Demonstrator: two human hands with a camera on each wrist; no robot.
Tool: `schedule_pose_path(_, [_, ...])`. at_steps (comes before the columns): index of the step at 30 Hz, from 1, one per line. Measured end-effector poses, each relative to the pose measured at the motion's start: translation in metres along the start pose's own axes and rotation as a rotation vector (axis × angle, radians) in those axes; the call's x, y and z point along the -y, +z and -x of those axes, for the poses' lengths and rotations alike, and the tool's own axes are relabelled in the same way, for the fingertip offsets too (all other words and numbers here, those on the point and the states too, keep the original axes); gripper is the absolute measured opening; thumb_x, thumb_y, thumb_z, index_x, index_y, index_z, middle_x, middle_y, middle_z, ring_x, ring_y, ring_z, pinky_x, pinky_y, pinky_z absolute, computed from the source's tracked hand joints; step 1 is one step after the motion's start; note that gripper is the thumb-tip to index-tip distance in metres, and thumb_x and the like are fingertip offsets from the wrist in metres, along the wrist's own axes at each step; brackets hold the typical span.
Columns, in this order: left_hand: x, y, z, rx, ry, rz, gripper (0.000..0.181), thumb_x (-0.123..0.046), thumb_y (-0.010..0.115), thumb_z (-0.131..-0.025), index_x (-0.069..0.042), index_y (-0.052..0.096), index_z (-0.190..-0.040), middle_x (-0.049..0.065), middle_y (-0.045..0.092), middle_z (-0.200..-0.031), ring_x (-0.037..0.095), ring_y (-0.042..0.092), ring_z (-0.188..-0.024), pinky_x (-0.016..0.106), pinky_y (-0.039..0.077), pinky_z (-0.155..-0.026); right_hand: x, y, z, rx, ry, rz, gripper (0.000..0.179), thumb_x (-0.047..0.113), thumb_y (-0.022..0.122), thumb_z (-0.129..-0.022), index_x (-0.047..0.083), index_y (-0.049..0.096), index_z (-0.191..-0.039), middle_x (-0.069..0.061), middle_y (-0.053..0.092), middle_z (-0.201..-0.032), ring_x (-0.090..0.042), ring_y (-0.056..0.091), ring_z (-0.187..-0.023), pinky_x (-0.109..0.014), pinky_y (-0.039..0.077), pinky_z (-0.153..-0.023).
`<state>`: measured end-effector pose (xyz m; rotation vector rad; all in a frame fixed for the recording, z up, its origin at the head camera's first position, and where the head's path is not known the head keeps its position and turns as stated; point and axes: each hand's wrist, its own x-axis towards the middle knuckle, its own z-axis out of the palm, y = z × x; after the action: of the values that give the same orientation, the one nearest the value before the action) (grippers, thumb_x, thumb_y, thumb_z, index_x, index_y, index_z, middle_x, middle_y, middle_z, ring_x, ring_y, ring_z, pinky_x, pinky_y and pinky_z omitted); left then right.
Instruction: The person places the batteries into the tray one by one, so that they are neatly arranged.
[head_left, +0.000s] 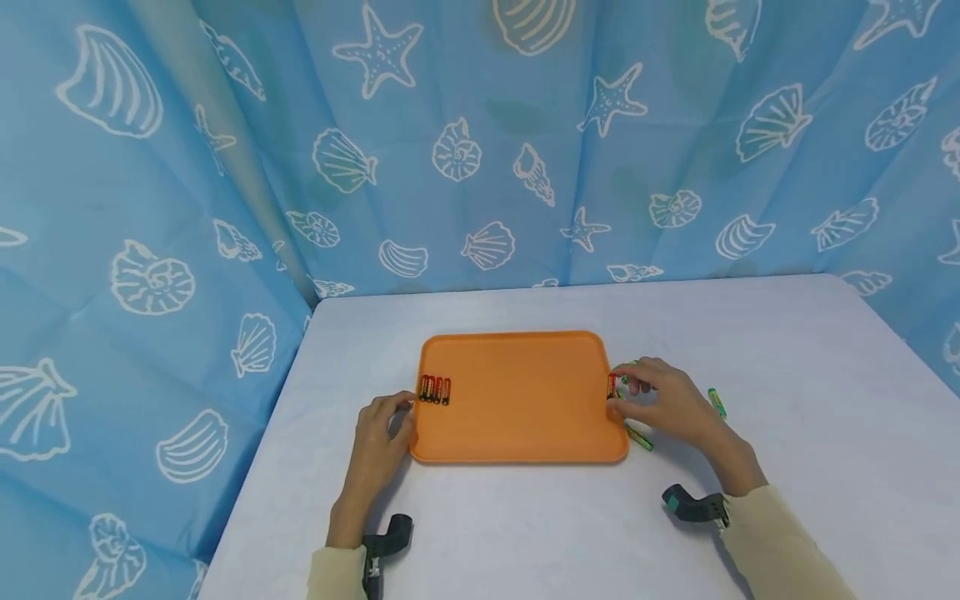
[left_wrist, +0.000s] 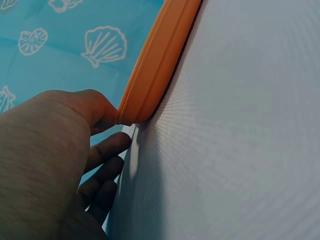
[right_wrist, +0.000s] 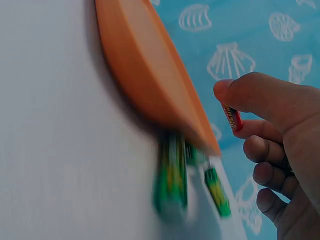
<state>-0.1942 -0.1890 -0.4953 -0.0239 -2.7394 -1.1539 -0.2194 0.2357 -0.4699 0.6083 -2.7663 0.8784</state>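
My right hand (head_left: 667,402) pinches a red and black battery (right_wrist: 231,117) between thumb and forefinger, over the right rim of the orange tray (head_left: 525,400). In the right wrist view, the battery tilts slightly and the other fingers curl loosely below it. At the tray's left edge, my left hand (head_left: 377,444) rests with thumb and forefinger touching the rim and the remaining fingers relaxed. Several red and black batteries (head_left: 437,390) stand in a row, side by side, inside the tray near its left wall.
Green batteries lie on the white tablecloth right of the tray, one (head_left: 640,437) by its lower right side and another (head_left: 717,402) farther right. More green shows partly hidden behind my right hand. A blue shell-print curtain (head_left: 465,208) borders the table's back and left.
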Motion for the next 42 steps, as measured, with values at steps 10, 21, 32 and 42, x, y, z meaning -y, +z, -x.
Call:
schedule_pose_path(10, [0.001, 0.002, 0.0, -0.026, 0.017, 0.007, 0.029, -0.016, 0.062, -0.098, -0.013, 0.064, -0.128, 0.005, 0.059, -0.12, 0.028, 0.047, -0.123, 0.05, 0.038, -0.106, 0.034, 0.024, -0.024, 0.023, -0.033, -0.088, 0.041, 0.027, 0.084, -0.082, 0.011, 0.069, -0.116, 0.001, 0.052, -0.086, -0.018, 0.047, -0.083, -0.031, 0.041, -0.066])
schedule_pose_path(21, [0.004, 0.002, -0.001, -0.023, 0.023, 0.013, 0.03, -0.016, 0.063, -0.098, -0.014, 0.064, -0.128, 0.004, 0.06, -0.119, 0.027, 0.048, -0.123, 0.05, 0.039, -0.106, 0.057, 0.048, -0.038, 0.024, -0.071, -0.112, 0.039, 0.027, 0.085, -0.081, 0.011, 0.071, -0.113, 0.005, 0.05, -0.082, -0.013, 0.046, -0.08, -0.03, 0.041, -0.066])
schedule_pose_path(32, [0.002, 0.003, -0.004, -0.022, 0.054, 0.03, 0.03, -0.018, 0.063, -0.099, -0.015, 0.064, -0.129, 0.003, 0.059, -0.12, 0.026, 0.047, -0.123, 0.049, 0.039, -0.106, 0.074, 0.061, -0.05, 0.035, -0.104, -0.08, 0.038, 0.031, 0.083, -0.083, 0.013, 0.07, -0.115, 0.005, 0.048, -0.084, -0.014, 0.044, -0.083, -0.033, 0.039, -0.07])
schedule_pose_path(42, [0.003, -0.001, -0.001, -0.017, 0.02, 0.032, 0.03, -0.019, 0.062, -0.099, -0.015, 0.064, -0.129, 0.003, 0.059, -0.121, 0.026, 0.047, -0.123, 0.048, 0.039, -0.106, 0.085, 0.078, -0.06, 0.04, -0.123, -0.113, 0.037, 0.03, 0.084, -0.082, 0.013, 0.07, -0.111, 0.003, 0.05, -0.083, -0.015, 0.045, -0.082, -0.034, 0.038, -0.071])
